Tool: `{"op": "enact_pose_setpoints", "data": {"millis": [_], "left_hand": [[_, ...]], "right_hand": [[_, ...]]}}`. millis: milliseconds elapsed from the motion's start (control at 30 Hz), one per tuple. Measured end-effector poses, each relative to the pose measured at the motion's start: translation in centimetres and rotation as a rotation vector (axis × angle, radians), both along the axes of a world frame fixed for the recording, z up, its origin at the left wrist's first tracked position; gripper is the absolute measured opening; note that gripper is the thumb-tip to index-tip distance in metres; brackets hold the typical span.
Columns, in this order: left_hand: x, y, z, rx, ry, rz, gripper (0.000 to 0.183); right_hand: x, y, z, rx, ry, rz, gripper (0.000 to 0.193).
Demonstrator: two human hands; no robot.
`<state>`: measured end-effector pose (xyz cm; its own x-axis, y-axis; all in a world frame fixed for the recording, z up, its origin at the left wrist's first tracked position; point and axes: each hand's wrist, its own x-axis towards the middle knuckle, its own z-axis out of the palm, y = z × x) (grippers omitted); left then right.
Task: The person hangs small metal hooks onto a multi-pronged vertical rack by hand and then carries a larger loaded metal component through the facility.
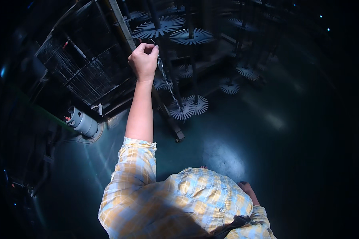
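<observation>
Hanging just to the right of the steel bar, a shiny chain-like strand is set with its long axis nearly along that bar, sloped down and rightward in view. Its upper end is placed right at the fingertips of the left hand, by which the bar is partly hidden; from there the strand is carried downward, toward slatted discs right of the bar's lower part. The left fingers are drawn narrow, thumb met by forefinger; whether the strand itself is pinched cannot be told. A thin curved wire is seen just above them. The right hand is held well apart from the bar, below and rightward; how its fingers are set cannot be told. The left is clearly nearer.
</observation>
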<state>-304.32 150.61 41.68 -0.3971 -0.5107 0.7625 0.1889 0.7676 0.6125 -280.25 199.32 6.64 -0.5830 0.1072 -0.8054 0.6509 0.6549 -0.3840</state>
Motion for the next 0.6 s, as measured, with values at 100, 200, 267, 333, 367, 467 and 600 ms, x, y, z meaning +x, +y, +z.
{"op": "enact_pose_setpoints", "data": {"millis": [100, 200, 267, 333, 367, 467, 600], "left_hand": [[-1.2, -0.4, 0.1, -0.026, -0.049, 0.091, 0.012], [-2.2, -0.8, -0.2, -0.018, -0.061, 0.153, 0.013], [-2.5, -1.0, -0.2, -0.029, -0.098, 0.218, 0.013], [-2.8, -1.0, -0.3, -0.040, -0.128, 0.281, 0.013], [-2.8, -1.0, -0.1, -0.053, -0.106, 0.297, 0.012], [-2.5, -0.9, -0.1, -0.097, -0.106, 0.358, 0.010], [-3.0, -1.9, -0.9, -0.135, -0.086, 0.392, 0.013]], "right_hand": [[-3.8, 0.2, 0.4, -0.017, -0.054, 0.045, 0.042], [-7.8, 1.9, -2.0, -0.043, -0.035, 0.251, 0.047], [-10.1, 3.3, -3.1, -0.034, -0.033, 0.468, 0.047], [-13.1, 4.2, -1.6, -0.006, -0.034, 0.499, 0.046], [-14.8, 4.5, -0.8, 0.022, -0.034, 0.509, 0.046], [-18.2, 6.6, -1.4, -0.031, -0.040, 0.357, 0.045], [-20.9, 7.7, -2.5, -0.049, -0.118, 0.314, 0.044]]}}
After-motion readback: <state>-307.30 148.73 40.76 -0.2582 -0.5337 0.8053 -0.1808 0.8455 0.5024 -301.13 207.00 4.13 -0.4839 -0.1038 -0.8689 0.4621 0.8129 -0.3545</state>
